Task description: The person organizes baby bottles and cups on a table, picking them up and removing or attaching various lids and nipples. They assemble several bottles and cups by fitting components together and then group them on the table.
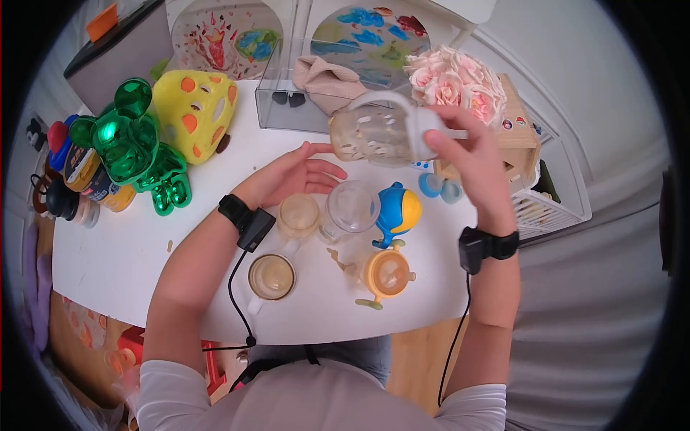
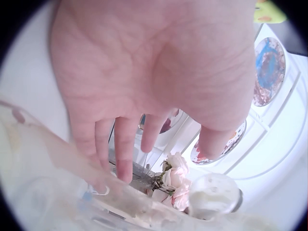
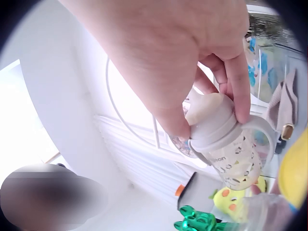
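Observation:
My right hand [image 1: 467,147] grips a clear baby bottle [image 1: 366,135] by its grey collar and holds it sideways over the table. The bottle has grey loop handles and a dark leaf-like print; in the right wrist view, thumb and fingers pinch the collar [image 3: 214,122] below its teat. My left hand [image 1: 298,176] is held palm up with extended fingers, beside the bottle's base and holding nothing. Below it stand an amber-tinted bottle [image 1: 299,215], a clear bottle [image 1: 352,206], a white-handled cup [image 1: 272,277], a blue-and-yellow toy-shaped cup [image 1: 397,210] and an orange two-handled bottle [image 1: 388,274].
To the left are a shiny green bear figure [image 1: 133,147] and a yellow plush toy [image 1: 194,108]. A clear box [image 1: 287,111] with a pink cloth [image 1: 327,80] stands behind. Pink flowers [image 1: 460,86], a wooden box [image 1: 521,129] and small blue caps [image 1: 431,184] are on the right.

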`<state>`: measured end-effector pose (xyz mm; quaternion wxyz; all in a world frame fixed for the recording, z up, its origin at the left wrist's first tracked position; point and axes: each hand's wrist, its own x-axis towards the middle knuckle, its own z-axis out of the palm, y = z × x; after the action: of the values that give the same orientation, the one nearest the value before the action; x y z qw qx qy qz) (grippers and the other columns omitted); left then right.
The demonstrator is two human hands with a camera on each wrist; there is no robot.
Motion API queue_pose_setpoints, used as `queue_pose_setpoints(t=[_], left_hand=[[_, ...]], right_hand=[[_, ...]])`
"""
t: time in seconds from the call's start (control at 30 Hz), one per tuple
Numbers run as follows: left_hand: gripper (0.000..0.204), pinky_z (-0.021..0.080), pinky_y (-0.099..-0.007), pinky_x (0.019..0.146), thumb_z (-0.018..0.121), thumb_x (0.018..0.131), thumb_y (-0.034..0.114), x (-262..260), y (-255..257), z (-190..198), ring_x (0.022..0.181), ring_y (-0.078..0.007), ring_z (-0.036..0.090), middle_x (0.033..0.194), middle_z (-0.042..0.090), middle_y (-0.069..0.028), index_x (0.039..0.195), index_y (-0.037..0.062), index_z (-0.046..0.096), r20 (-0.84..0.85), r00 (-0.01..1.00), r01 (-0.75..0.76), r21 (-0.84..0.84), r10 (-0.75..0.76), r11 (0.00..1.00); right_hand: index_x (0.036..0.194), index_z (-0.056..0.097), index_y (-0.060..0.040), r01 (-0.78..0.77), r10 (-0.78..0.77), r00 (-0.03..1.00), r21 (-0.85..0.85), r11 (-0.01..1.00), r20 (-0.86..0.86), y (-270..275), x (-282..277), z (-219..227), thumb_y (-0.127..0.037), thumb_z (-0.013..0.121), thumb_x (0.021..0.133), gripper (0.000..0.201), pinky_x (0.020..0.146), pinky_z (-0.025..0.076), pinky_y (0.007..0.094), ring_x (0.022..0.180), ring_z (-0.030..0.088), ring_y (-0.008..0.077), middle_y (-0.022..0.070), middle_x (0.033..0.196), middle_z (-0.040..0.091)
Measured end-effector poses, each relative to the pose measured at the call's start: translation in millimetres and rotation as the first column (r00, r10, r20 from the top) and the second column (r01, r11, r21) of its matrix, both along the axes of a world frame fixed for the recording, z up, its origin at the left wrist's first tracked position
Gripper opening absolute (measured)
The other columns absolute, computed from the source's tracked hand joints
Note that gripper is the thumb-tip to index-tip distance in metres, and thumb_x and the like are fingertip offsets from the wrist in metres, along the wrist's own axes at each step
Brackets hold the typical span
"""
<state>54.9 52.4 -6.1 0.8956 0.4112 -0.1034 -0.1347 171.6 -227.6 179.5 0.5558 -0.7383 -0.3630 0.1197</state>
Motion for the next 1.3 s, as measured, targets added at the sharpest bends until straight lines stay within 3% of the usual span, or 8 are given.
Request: queue_pose_setpoints(t=[0.23,0.4,0.73,0.87,0.93,1.13,1.23,1.3], left_hand=[[0.069,0.051,-0.0417,0.112,0.066,0.109,0.027,-1.4,1.0,-0.3,0.126,-0.0268,0.064,0.144,0.059,-0.0197,0.164,0.0212,0.026,0.046,0.987,-0.156,-0.013,0.157,0.988],[0.067,0.051,-0.0362,0.104,0.067,0.108,0.035,-0.7,-1.4,-4.2,0.118,-0.0224,0.063,0.138,0.059,-0.0134,0.162,0.0170,0.031,-0.002,0.963,-0.268,0.009,0.268,0.963],[0.055,0.048,-0.0266,0.076,0.063,0.110,0.038,1.1,4.6,-7.1,0.101,-0.0162,0.064,0.129,0.064,-0.0099,0.153,0.0089,0.043,-0.005,0.976,-0.219,0.044,0.220,0.975],[0.051,0.045,-0.0254,0.073,0.057,0.112,0.047,4.5,8.0,-12.3,0.091,-0.0139,0.061,0.122,0.066,-0.0076,0.147,0.0094,0.051,-0.010,0.965,-0.261,0.099,0.264,0.960],[0.053,0.044,-0.0254,0.071,0.047,0.113,0.057,14.9,23.0,-26.5,0.082,-0.0115,0.056,0.108,0.067,-0.0037,0.138,0.0111,0.058,0.099,0.992,0.088,-0.130,-0.075,0.988],[0.057,0.044,-0.0262,0.072,0.041,0.114,0.062,3.2,7.0,-10.2,0.078,-0.0095,0.053,0.093,0.062,-0.0002,0.131,0.0114,0.061,-0.131,0.974,-0.197,-0.071,0.187,0.978],[0.058,0.044,-0.0262,0.073,0.041,0.114,0.061,5.2,6.9,-12.0,0.078,-0.0098,0.053,0.096,0.063,-0.0004,0.134,0.0102,0.060,-0.108,0.976,-0.196,-0.075,0.188,0.978],[0.058,0.045,-0.0262,0.073,0.041,0.113,0.061,5.4,5.0,-9.0,0.078,-0.0099,0.054,0.096,0.062,-0.0005,0.134,0.0101,0.059,-0.107,0.974,-0.206,-0.061,0.199,0.977]], right_hand=[[0.123,0.071,0.0038,-0.118,0.108,0.992,-0.191,0.975,-0.061,47.1,33.2,-34.7,-0.030,0.089,0.090,0.050,0.074,0.059,0.0275,0.085,0.072,0.0125,0.0069,0.107,0.070],[0.123,0.070,0.0032,-0.127,0.155,0.988,-0.452,0.883,0.025,66.3,24.8,-17.2,-0.032,0.082,0.097,0.045,0.071,0.055,0.0235,0.088,0.076,0.0124,0.0064,0.105,0.074],[0.116,0.073,0.0084,-0.210,0.259,0.965,-0.455,0.866,0.047,60.2,34.0,-23.4,-0.035,0.082,0.096,0.049,0.073,0.055,0.0281,0.079,0.077,0.0169,0.0097,0.095,0.075],[0.119,0.073,0.0054,-0.224,0.291,0.950,-0.398,0.889,0.117,58.2,36.0,-31.2,-0.030,0.084,0.094,0.044,0.081,0.059,0.0333,0.091,0.075,0.0169,0.0128,0.108,0.074],[0.122,0.073,0.0032,-0.218,0.313,0.927,-0.379,0.899,0.209,60.7,32.6,-28.7,-0.027,0.085,0.093,0.044,0.086,0.060,0.0352,0.100,0.074,0.0177,0.0138,0.116,0.073],[0.146,0.062,-0.0110,-0.404,0.587,0.658,-0.437,0.804,0.471,73.3,40.1,-22.2,-0.021,0.082,0.097,0.054,0.106,0.055,0.0407,0.130,0.061,0.0193,0.0036,0.139,0.062],[0.141,0.064,-0.0082,-0.386,0.445,0.819,-0.226,0.894,0.363,78.7,34.5,-21.5,-0.027,0.081,0.096,0.051,0.096,0.059,0.0375,0.111,0.071,0.0233,0.0150,0.129,0.066],[0.140,0.063,-0.0064,-0.127,0.147,0.989,-0.547,0.827,-0.008,78.2,17.2,-1.3,-0.035,0.081,0.096,0.056,0.090,0.061,0.0383,0.094,0.075,0.0233,0.0152,0.124,0.067]])
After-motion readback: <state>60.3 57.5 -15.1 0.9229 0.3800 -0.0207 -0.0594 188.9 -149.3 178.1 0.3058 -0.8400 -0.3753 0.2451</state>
